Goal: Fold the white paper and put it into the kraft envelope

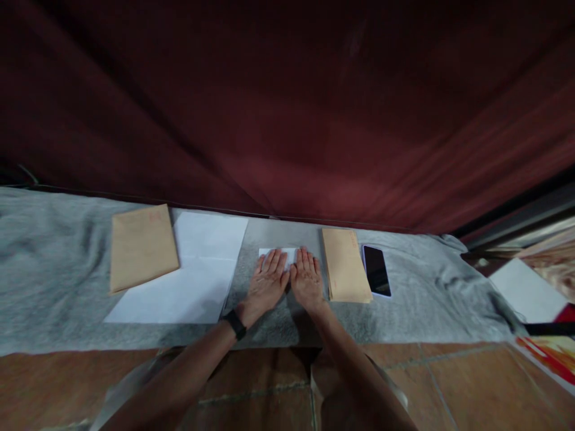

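My left hand [266, 282] and my right hand [307, 279] lie flat side by side, fingers stretched out, pressing on a small folded white paper [277, 252] on the grey cloth [54, 269]. Only the paper's far edge shows past my fingertips. A black band is on my left wrist. Just right of my right hand lies a stack of brown envelopes [345, 264].
A black phone [376, 270] lies right of the envelope stack. To the left are white sheets [193, 275] with another brown envelope [141, 246] overlapping them. A dark red curtain [287, 108] hangs behind. Tiled floor lies in front; a white sheet [525, 290] sits at far right.
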